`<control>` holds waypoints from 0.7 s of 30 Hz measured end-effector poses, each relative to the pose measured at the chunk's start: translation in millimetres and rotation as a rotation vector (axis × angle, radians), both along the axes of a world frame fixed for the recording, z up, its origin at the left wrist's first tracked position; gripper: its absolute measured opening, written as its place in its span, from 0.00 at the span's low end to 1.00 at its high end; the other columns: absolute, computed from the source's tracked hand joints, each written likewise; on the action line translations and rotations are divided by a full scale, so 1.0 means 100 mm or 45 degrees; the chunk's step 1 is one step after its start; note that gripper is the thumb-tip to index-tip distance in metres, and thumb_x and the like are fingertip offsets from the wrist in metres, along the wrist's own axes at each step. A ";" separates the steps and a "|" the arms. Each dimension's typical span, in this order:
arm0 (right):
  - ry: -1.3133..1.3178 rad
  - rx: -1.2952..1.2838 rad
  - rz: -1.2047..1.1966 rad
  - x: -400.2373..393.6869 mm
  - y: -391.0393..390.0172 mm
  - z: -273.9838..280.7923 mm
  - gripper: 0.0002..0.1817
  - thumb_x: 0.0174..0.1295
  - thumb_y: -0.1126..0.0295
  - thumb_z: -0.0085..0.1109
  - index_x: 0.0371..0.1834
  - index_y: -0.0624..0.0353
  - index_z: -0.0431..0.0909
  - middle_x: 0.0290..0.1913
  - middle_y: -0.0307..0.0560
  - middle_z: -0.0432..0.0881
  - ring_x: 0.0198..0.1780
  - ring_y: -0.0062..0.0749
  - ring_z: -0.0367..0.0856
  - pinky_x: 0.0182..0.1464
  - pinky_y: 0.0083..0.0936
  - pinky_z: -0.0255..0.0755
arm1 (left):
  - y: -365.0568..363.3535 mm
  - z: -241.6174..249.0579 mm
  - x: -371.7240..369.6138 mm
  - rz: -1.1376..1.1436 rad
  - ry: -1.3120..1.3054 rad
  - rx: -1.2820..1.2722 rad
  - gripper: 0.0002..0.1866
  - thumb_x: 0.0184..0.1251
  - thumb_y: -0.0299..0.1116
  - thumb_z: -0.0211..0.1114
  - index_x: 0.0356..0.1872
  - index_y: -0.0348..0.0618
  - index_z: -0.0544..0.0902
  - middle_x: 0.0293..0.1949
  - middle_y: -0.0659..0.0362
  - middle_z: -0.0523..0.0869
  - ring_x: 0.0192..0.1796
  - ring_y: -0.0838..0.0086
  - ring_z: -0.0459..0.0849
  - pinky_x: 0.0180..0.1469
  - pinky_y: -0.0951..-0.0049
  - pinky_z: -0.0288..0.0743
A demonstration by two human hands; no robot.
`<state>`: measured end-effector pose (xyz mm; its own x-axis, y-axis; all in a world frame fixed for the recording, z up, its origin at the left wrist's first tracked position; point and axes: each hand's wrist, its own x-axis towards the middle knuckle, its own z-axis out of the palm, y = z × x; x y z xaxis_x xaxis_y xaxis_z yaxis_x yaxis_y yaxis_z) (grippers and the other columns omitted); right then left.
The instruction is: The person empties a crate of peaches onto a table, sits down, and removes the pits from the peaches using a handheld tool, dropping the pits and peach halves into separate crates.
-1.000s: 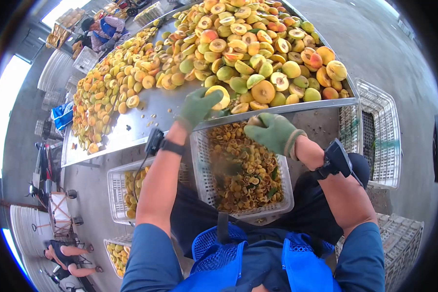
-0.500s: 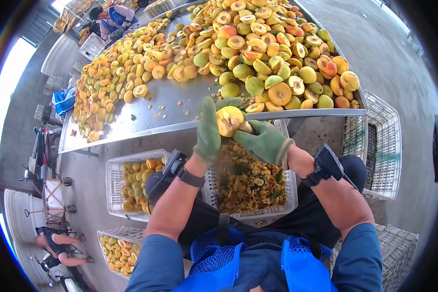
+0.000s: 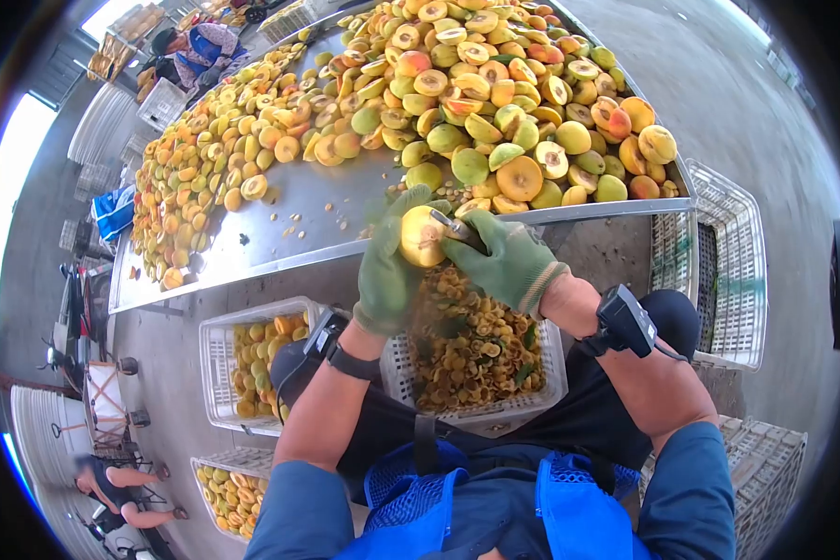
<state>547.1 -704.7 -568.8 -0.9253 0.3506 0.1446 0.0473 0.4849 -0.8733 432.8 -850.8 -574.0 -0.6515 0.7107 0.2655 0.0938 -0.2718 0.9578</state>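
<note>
In a green glove, my left hand (image 3: 389, 271) is wrapped round a yellow peach half (image 3: 421, 237), held just off the near edge of the metal table (image 3: 317, 201). My right hand (image 3: 502, 257), gloved the same way, grips a small metal pitting tool (image 3: 448, 222) with its tip against the top of that fruit. Much of the tool's handle is hidden by the glove. Below both hands stands a white crate (image 3: 555, 373) of brownish-yellow scraps and pits. Cut peaches (image 3: 518, 177) are heaped on the table beyond my hands.
A crate of peach halves (image 3: 217, 387) stands left of my knees, another (image 3: 205, 462) further down. Stacked crates (image 3: 733, 271) are at the right of the table, with more (image 3: 765, 476) by my right elbow. A co-worker (image 3: 199, 56) sits at the far left; another person (image 3: 121, 485) is lower left.
The tool's metal tip has come into view at the peach half, which has turned in my left hand. Both hands have come slightly lower, and the whole view has shifted a little.
</note>
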 end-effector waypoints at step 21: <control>0.154 0.796 -0.105 0.11 -0.21 -0.14 0.13 0.65 0.69 0.62 0.50 0.59 0.77 0.38 0.53 0.86 0.39 0.50 0.88 0.39 0.42 0.81 | 0.02 -0.12 -0.03 0.138 -0.076 -0.111 0.23 0.84 0.44 0.54 0.67 0.39 0.76 0.53 0.56 0.85 0.52 0.72 0.85 0.54 0.72 0.81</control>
